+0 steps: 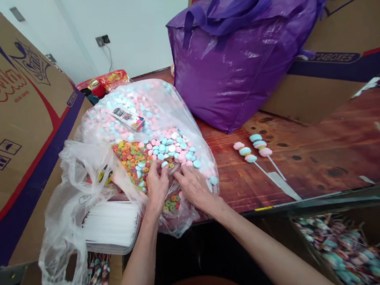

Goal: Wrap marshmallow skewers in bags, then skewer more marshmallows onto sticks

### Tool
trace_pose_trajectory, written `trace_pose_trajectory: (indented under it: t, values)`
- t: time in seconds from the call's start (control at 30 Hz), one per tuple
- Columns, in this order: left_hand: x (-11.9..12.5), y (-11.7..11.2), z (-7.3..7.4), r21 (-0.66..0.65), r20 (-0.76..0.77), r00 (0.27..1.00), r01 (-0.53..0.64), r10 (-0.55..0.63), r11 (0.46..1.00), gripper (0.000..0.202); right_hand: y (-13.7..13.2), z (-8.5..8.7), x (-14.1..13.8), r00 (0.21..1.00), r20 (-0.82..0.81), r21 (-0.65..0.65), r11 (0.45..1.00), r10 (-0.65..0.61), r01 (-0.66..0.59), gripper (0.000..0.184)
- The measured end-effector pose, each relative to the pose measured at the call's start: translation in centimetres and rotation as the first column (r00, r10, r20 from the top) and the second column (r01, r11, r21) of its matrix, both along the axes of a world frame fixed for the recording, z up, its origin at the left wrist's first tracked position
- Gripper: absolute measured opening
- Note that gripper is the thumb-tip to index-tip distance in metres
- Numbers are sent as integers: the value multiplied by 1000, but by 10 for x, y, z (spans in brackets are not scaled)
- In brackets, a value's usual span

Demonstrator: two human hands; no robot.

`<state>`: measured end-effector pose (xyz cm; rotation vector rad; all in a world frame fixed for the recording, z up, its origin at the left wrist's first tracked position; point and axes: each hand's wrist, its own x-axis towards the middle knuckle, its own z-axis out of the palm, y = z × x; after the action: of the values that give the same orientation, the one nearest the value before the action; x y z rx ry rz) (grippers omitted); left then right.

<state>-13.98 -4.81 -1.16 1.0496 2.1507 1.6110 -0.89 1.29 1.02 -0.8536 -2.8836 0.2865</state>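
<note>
My left hand (156, 181) is curled among the candies, thumb and fingertips closed around a small blue candy (164, 164). Close by, my right hand (197, 186) has bent fingers at the plastic between the two kinds of candy; what its fingertips grip is hidden. Beyond both hands, a clear plastic bag (193, 130) holds pink, blue and white round candies (166, 148). Colourful ring candies (131, 156) lie beside them, to the left. A tub of white sticks (111, 222) is left of my left forearm. Two candy skewers (245, 151) (261, 146) lie on the table.
A purple bag (235, 59) stands behind the skewers, with a cardboard box (323, 79) behind it. Another printed box (18, 111) rises at left. A crumpled carrier bag (60, 221) hangs over the table edge. Boxes of finished-looking skewers (350, 252) sit below the wooden table (334, 144).
</note>
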Motion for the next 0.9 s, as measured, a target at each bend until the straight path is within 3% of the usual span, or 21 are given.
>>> trace_pose_trajectory:
  t: [0.17, 0.27, 0.43, 0.53, 0.77, 0.9]
  values:
    - [3, -10, -7, 103, 219, 975, 25, -47, 994, 21, 1, 7, 1, 999, 46, -63, 998, -4, 7, 27]
    - [6, -9, -7, 147, 283, 957, 19, -60, 989, 23, -3, 12, -1, 994, 81, -107, 991, -78, 86, 28]
    - [8, -8, -7, 173, 260, 965, -4, -42, 985, 18, -14, 15, -15, 952, 142, -126, 949, -270, 288, 26]
    - [7, -7, -10, 181, 277, 960, -2, -49, 983, 17, -18, 19, -25, 925, 144, -139, 919, -351, 370, 36]
    - [4, -6, -23, 176, 335, 942, -68, 6, 982, 27, -25, 29, -37, 899, 97, -231, 869, -427, 437, 34]
    - [4, -7, -25, 159, 322, 946, -84, 29, 984, 20, -21, 23, -39, 855, 4, -346, 801, -519, 488, 40]
